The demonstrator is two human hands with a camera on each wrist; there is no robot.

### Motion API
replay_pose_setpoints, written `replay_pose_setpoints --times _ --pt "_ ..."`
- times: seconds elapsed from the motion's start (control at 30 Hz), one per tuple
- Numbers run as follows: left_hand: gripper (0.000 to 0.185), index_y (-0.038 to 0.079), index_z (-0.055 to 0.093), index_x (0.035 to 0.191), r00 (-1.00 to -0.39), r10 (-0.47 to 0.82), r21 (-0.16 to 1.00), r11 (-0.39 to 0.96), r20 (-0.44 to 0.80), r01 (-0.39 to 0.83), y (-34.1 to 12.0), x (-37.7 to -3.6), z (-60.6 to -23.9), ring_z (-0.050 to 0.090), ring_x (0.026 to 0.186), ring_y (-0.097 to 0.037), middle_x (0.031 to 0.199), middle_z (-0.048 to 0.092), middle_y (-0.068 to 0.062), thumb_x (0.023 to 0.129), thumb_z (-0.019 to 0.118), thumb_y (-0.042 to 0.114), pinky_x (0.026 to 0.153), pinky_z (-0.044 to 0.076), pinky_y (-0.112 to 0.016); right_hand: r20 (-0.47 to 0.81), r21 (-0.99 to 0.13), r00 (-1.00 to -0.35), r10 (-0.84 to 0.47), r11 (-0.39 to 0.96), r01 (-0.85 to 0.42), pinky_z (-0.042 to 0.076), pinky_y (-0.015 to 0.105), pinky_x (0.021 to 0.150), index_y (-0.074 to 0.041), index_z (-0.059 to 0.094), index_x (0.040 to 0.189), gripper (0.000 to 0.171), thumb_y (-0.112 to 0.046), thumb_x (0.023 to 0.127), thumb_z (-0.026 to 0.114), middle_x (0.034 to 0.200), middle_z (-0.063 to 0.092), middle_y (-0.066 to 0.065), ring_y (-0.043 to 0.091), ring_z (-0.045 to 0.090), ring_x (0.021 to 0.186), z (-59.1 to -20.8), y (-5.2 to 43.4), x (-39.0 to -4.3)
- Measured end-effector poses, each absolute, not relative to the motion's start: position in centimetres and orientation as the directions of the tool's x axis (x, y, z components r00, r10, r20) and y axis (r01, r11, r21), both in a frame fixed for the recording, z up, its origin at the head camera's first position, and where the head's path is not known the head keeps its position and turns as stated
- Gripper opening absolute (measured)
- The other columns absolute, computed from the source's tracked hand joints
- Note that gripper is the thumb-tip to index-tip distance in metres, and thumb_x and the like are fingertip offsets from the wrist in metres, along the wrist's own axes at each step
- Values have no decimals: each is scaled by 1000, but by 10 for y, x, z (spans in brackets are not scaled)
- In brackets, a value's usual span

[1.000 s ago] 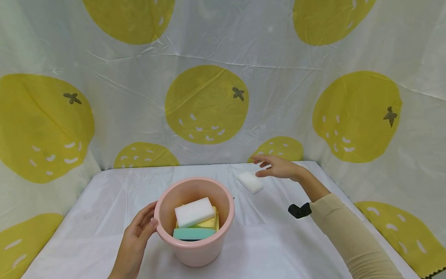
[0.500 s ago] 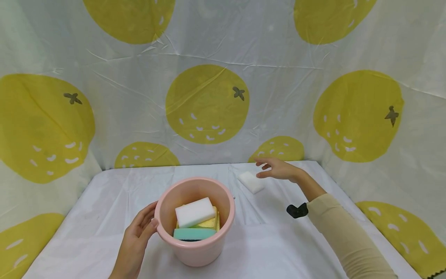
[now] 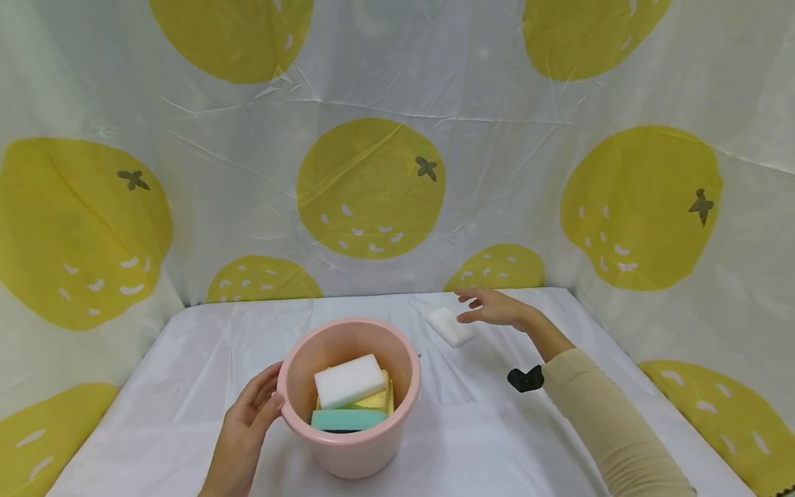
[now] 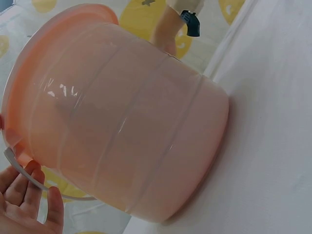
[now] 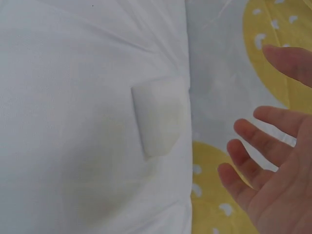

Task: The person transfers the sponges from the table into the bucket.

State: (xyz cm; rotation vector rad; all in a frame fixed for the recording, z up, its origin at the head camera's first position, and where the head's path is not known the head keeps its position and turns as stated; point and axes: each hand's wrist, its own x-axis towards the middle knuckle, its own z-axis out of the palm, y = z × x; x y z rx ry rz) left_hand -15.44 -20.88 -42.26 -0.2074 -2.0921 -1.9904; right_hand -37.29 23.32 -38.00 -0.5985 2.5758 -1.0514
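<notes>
A pink bucket (image 3: 357,445) stands on the white-covered table. My left hand (image 3: 243,422) holds its left rim, the thumb on the edge; in the left wrist view, fingers (image 4: 17,187) of that hand reach under the rim beside the thin bucket handle (image 4: 29,179). Inside lie a white sponge (image 3: 350,381), a yellow sponge (image 3: 375,398) and a teal sponge (image 3: 348,420) with a dark underside. Another white sponge (image 3: 448,329) lies flat on the table behind the bucket's right side. Over it hovers my right hand (image 3: 497,308), fingers spread, holding nothing; the right wrist view shows a gap from this sponge (image 5: 160,117).
A white cloth (image 3: 205,366) covers the table. Behind and at both sides hangs a pale curtain (image 3: 497,179) printed with large yellow fruit. A black piece (image 3: 525,379) sticks out from the right sleeve (image 3: 605,414).
My right forearm has shifted slightly left, and the right hand has sunk a little in the head view. The left hand stays at the bucket's rim; the sponges stay in place.
</notes>
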Motion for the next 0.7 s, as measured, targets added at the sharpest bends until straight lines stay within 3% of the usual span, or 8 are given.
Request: replay_pose_setpoints --times 0.47,0.7 --pt "42 7 49 150 -964 -67 966 49 258 256 -209 -155 -423 58 125 -11 142 58 -11 109 55 12 92 52 -23 -149 -702 -895 -420 683 -204 39 59 109 1 34 159 88 -38 93 77 156 42 22 42 41 140 -409 228 -384" --pt "43 7 49 151 -968 -68 970 50 240 237 -209 -154 -422 57 125 -11 143 56 -14 109 56 14 93 51 -23 -167 -677 -914 -371 717 -166 37 57 110 3 30 159 98 -46 90 79 155 42 22 43 41 140 -430 221 -386"
